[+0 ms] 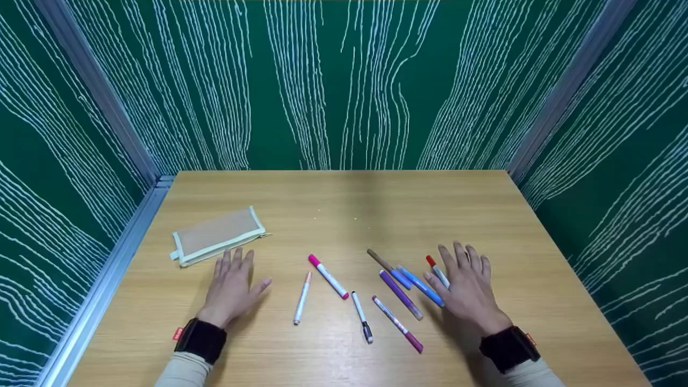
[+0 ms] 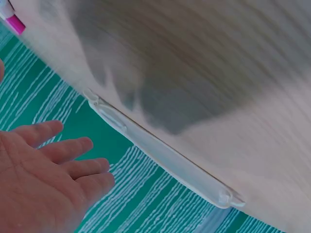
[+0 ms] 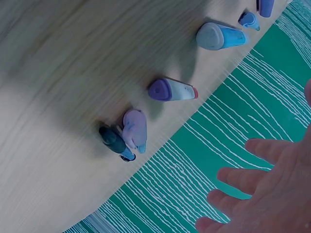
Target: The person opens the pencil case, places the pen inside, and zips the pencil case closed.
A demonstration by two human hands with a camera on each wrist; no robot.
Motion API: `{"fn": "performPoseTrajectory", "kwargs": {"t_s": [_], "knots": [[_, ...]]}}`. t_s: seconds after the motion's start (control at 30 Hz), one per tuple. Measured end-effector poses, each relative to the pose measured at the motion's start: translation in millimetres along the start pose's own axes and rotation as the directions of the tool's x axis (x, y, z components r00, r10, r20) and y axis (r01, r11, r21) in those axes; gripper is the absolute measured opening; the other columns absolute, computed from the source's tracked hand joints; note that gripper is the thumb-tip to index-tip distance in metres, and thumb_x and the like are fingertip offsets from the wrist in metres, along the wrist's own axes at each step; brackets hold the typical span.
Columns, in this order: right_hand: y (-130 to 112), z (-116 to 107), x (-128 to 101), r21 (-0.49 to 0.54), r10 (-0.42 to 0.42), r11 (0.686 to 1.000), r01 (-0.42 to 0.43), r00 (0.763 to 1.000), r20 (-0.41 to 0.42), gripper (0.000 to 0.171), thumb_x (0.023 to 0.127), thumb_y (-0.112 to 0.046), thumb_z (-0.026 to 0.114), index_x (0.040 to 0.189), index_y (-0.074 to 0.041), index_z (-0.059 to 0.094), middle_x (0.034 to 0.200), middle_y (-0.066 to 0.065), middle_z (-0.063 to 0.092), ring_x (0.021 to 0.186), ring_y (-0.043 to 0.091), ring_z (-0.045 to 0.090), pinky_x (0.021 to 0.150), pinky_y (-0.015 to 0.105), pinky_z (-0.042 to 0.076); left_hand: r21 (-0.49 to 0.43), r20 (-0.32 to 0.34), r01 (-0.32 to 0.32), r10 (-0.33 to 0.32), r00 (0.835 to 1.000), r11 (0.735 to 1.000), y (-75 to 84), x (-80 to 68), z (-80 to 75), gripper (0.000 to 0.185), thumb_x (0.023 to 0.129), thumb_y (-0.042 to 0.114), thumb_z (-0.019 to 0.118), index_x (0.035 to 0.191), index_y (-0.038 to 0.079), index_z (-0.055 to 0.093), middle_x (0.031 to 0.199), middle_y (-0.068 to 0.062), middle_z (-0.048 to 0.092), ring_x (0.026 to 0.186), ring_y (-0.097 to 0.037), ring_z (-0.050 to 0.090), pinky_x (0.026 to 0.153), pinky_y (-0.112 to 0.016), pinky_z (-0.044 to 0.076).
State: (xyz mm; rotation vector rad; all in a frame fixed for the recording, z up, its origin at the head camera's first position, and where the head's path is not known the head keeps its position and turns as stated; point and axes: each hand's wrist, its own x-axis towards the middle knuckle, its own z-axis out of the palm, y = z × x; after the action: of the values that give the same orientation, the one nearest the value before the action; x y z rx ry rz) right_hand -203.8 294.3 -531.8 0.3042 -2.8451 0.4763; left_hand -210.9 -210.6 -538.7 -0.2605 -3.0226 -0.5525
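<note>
My left hand (image 1: pixel 230 290) hovers palm down over the table's left side, fingers spread and holding nothing. Just beyond its fingertips lies a flat mesh zip pouch (image 1: pixel 217 236) with a pale green border, seen edge-on in the left wrist view. On the right, my other hand (image 1: pixel 468 287) is likewise spread and empty, beside a blue marker (image 1: pixel 421 286) and a red-capped marker (image 1: pixel 438 271) that it partly covers. Left of these lie a purple marker (image 1: pixel 400 294) and a brown pen (image 1: pixel 379 259). In the right wrist view, the fingers (image 3: pixel 243 179) are straight and apart.
Between the hands lie a pink marker (image 1: pixel 329 277), a light-pink-capped marker (image 1: pixel 302 298), a black-capped marker (image 1: pixel 362 317) and a magenta-capped marker (image 1: pixel 398 325). Green panels with white lines (image 1: pixel 365 80) enclose the wooden table (image 1: pixel 322 193) at the back and sides.
</note>
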Motion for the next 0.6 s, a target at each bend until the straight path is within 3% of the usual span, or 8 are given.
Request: {"fn": "performPoseTrajectory", "kwargs": {"t_s": [0.27, 0.6], "knots": [[-1, 1, -2, 0.006, -0.006, 1.0, 0.006, 1.0, -0.016, 0.076, 0.1, -0.056, 0.056, 0.155, -0.005, 0.042, 0.159, 0.031, 0.031, 0.148, 0.051, 0.018, 0.114, 0.072, 0.007, -0.002, -0.033, 0.006, -0.006, 0.999, 1.0, -8.7, 7.9, -11.9, 0.082, 0.101, 0.048, 0.06, 0.156, -0.005, 0.031, 0.159, -0.036, 0.022, 0.149, -0.056, 0.014, 0.121, -0.064, 0.01], [-1, -1, -4, 0.001, -0.015, 1.0, 0.015, 1.0, -0.022, 0.075, 0.1, -0.054, 0.058, 0.154, -0.004, 0.042, 0.159, 0.031, 0.031, 0.147, 0.051, 0.018, 0.114, 0.072, 0.006, -0.013, -0.013, 0.072, -0.073, 0.997, 0.997, -30.0, 23.4, -22.2, 0.083, 0.102, 0.044, 0.058, 0.157, -0.007, 0.024, 0.16, -0.038, 0.014, 0.149, -0.057, 0.009, 0.12, -0.065, 0.006]]}}
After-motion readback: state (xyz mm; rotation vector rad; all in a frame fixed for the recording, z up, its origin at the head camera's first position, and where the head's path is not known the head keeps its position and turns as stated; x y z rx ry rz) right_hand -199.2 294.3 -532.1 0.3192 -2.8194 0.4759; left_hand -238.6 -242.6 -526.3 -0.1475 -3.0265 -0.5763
